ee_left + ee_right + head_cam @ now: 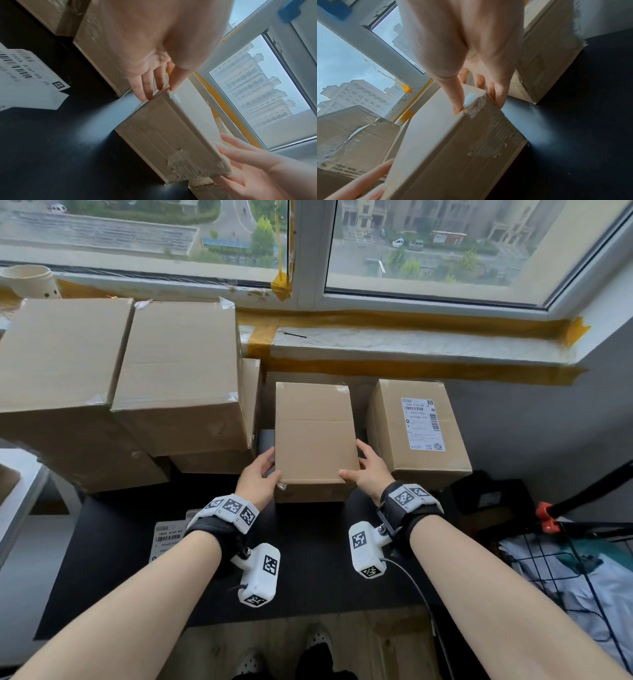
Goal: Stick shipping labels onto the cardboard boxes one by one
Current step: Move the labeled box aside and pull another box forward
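A plain cardboard box [313, 433], unlabelled, is held between the two hands on the dark counter [308, 577]. The left hand [258, 474] and right hand [368, 470] are clamped on its near corners, thumbs on top. It seems stiff and light — tape-slick at the edges. A labelled box [416, 429] stands just right of the right hand; loose labels [168, 537] lie beside the left wrist.

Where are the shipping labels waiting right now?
In the head view, the label stack lies on the black table, partly hidden by the left hand's wrist.

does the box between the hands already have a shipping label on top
No, the top of the middle box is bare cardboard; only the box to its right carries a label.
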`<action>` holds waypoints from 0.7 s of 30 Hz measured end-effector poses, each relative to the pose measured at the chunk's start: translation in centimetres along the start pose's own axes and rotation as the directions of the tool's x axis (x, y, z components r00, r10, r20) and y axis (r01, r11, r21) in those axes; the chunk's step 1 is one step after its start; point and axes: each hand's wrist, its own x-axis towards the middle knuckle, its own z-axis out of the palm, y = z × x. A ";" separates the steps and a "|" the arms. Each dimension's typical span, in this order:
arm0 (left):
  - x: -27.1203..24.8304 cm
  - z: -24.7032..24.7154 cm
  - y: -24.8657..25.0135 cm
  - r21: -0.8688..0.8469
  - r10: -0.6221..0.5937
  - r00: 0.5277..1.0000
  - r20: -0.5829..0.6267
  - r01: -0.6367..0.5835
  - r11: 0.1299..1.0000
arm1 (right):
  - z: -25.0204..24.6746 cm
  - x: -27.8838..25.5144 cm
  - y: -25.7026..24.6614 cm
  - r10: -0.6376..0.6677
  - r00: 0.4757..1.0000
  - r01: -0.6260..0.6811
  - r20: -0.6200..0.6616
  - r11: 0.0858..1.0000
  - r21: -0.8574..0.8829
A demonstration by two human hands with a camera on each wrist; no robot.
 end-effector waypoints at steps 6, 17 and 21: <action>-2.2 0.0 -1.4 0.002 -0.003 0.998 0.060 0.003 1.000 | -0.3 -3.5 2.2 0.038 0.999 -0.038 -0.014 0.999 0.032; -7.0 -0.2 -3.9 0.031 0.007 0.996 0.090 -0.010 0.999 | 0.8 -8.9 4.8 0.069 0.998 -0.069 -0.015 0.997 -0.016; -7.9 -0.2 -4.2 0.166 0.059 0.993 0.103 -0.076 0.983 | 1.4 -10.3 5.1 0.040 0.995 -0.052 -0.088 0.989 -0.140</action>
